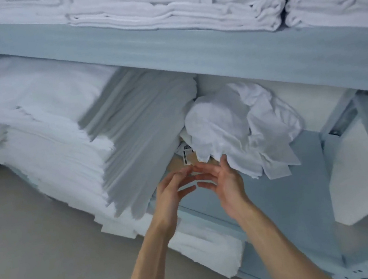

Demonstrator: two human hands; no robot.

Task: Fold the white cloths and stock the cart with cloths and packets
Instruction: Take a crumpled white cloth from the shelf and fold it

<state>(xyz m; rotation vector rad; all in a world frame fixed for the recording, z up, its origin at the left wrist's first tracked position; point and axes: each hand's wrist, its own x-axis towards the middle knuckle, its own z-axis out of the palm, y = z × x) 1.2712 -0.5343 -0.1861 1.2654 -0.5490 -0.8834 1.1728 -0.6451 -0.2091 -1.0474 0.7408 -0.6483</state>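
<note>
I see a big blue-grey shelf rack (188,49) that fills most of my view. On its top shelf lie tall stacks of folded white cloths (157,6), side by side. On the shelf below, to the left, a very big pile of folded white cloths (61,134) leans out over the edge. The grey floor (38,246) shows at the bottom left. Right of the big pile sits a crumpled white cloth (236,126), not folded, with its loose ends hanging over the front of the shelf. Under it, in the gap beside the big pile, I can see a bit of something brown with a small white label (185,157), but I cannot tell what it is. My two hands reach up just below that gap. My left hand (174,189) has its fingers stretched out and holds nothing. My right hand (223,179) is spread out too, palm facing the left one, fingertips nearly meeting, and its thumb (224,160) touches the hanging edge of the crumpled cloth.
</note>
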